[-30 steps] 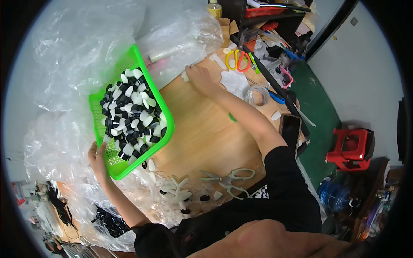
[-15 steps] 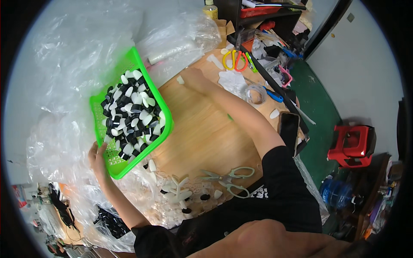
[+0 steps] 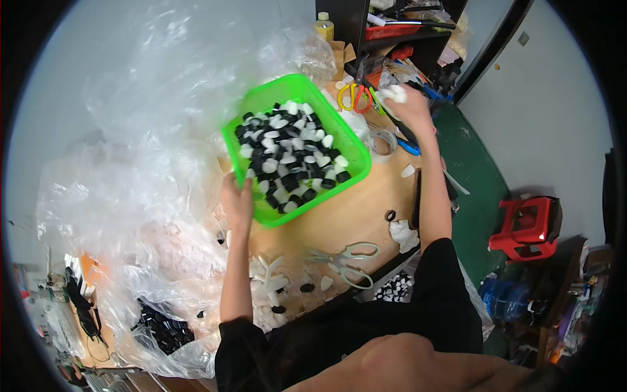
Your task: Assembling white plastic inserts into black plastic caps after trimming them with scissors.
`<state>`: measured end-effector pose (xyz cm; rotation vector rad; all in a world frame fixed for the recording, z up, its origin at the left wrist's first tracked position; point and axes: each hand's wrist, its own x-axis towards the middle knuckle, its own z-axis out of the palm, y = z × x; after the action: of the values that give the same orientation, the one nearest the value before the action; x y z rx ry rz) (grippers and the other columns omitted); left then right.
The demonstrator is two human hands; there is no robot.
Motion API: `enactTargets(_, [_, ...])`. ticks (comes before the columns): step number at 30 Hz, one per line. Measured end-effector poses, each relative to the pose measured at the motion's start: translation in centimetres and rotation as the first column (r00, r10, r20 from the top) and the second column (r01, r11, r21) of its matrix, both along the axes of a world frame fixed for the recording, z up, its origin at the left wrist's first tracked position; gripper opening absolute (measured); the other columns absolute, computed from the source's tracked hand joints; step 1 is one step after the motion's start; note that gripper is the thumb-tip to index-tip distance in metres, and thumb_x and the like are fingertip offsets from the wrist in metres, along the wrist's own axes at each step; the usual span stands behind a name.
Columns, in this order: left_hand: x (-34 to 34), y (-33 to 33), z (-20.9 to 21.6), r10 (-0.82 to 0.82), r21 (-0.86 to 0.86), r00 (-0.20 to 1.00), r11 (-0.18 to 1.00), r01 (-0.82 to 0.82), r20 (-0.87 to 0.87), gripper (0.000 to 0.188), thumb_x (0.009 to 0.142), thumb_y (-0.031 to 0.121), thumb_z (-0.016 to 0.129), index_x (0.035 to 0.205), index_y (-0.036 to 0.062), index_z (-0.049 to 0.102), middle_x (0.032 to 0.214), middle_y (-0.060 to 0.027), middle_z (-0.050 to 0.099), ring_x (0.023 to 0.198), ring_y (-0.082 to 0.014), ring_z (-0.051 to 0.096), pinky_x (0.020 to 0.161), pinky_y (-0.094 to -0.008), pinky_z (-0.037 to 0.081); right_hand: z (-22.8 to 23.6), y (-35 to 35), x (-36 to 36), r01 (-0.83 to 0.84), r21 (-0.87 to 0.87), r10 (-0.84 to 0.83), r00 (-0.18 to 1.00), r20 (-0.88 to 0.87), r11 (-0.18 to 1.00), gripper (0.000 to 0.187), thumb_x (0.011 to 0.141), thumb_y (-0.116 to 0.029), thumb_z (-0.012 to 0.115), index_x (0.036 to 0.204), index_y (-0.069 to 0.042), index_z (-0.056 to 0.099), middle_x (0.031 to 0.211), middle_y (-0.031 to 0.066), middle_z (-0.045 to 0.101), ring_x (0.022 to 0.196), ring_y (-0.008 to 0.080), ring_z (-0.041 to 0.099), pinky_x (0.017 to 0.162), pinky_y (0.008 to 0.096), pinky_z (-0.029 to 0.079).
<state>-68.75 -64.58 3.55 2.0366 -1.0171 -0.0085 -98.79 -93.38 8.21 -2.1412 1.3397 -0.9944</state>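
Filling the left side, a heap of clear, crinkled plastic sheeting [image 3: 140, 176] lies against the light-brown wooden table [image 3: 362, 209]. Over the table's middle is a bright green rectangular plastic basket [image 3: 356, 140], its near left corner reaching toward the person; whether its base rests on the wood cannot be told.

Near the table's front edge lies a pair of grey-green scissors [image 3: 337, 260], their wide loop handles toward the right and apart from the basket. At the basket's left rim, the left hand [image 3: 236, 201] is grasping the edge, thumb on the inner side. The right hand [image 3: 413, 110] is at the far right, well apart from the basket, its fingers curled about a blurred clump of white pieces [image 3: 394, 95].

Just left of that hand are scissors with yellow and orange-red handles [image 3: 354, 98]. Nearer the person sits a round roll of clear tape [image 3: 372, 144], and near the right forearm lies a crumpled white scrap [image 3: 403, 236]. Many small black-and-white rounded pieces [image 3: 287, 157] are piled inside the basket. Smallest is a black ring [image 3: 390, 215], just beyond the scrap.
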Motion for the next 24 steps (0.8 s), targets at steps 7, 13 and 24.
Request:
enactTargets(7, [0.3,1.0,0.7,-0.151,0.078,0.984,0.984,0.159,-0.098,0.029,0.088,0.017,0.062,0.105,-0.0064,0.061,0.097,-0.0243,0.063,0.082,-0.0334,0.063,0.075,-0.0404,0.049,4.2,10.9,4.2,-0.520,0.418,-0.045,0.586,0.809,0.745,0.014,0.086,-0.011,0.067,0.095,-0.003,0.061,0.072,0.0009,0.059,0.057,0.0066,0.053,0.049,0.0210,0.039])
enactTargets(13, [-3.1,7.2,6.2,-0.436,-0.357,0.778,0.888,0.290,-0.453,0.022,0.098,0.002,0.045,0.109,-0.0015,0.064,0.106,-0.0076,0.066,0.096,-0.0149,0.064,0.084,-0.0272,0.049,2.9,22.8,10.8,-0.691,0.527,-0.069,0.573,0.816,0.495,0.027,0.085,-0.015,0.069,0.106,0.000,0.061,0.091,0.0107,0.069,0.059,0.0073,0.056,0.049,0.0201,0.041])
enactTargets(24, [-7.4,18.2,6.7,-0.325,-0.634,0.756,0.759,-0.150,-0.569,0.037,0.095,-0.003,0.052,0.131,-0.0050,0.049,0.119,-0.0118,0.062,0.107,-0.0140,0.059,0.091,-0.0259,0.046,3.4,40.0,16.6,-0.658,0.349,0.041,0.500,0.865,0.667,0.020,0.082,-0.011,0.075,0.087,-0.004,0.057,0.072,0.0003,0.059,0.057,0.0043,0.053,0.051,0.0193,0.041])
